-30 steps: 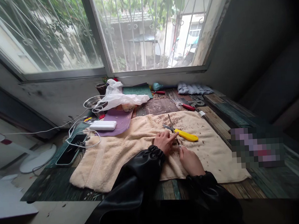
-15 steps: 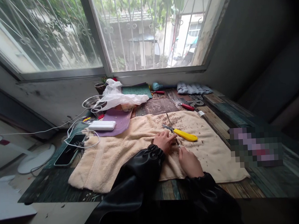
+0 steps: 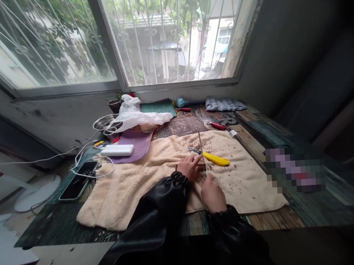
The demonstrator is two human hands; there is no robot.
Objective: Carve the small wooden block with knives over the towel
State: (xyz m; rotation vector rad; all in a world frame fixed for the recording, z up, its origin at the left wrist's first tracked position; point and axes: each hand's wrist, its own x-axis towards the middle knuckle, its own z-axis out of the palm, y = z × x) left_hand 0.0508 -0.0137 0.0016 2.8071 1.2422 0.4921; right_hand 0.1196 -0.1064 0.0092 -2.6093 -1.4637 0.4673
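Observation:
My right hand [image 3: 213, 193] is closed around the near end of a long, thin, dark file-like tool [image 3: 200, 141], which points away from me toward the window. My left hand [image 3: 190, 167] is just left of the tool, its fingers bent over a small brown piece [image 3: 202, 165] that looks like wood and is mostly covered. The tool passes along the left fingertips and the piece. Both hands rest low over a beige towel [image 3: 155, 170] strewn with brown shavings. Close beyond them lies a yellow utility knife [image 3: 216, 159], its blade pointing left.
A white power bank [image 3: 117, 150] with a cable lies on a purple sheet [image 3: 141, 144], left of a phone's far side. The phone [image 3: 79, 181] is at the left edge. A plastic bag [image 3: 146, 118], a metal bowl [image 3: 100, 123] and a red-handled tool [image 3: 217, 126] are farther back.
My right hand has shifted left, closer to my left hand, and the thin tool points more directly away from me. The whole view has slid slightly.

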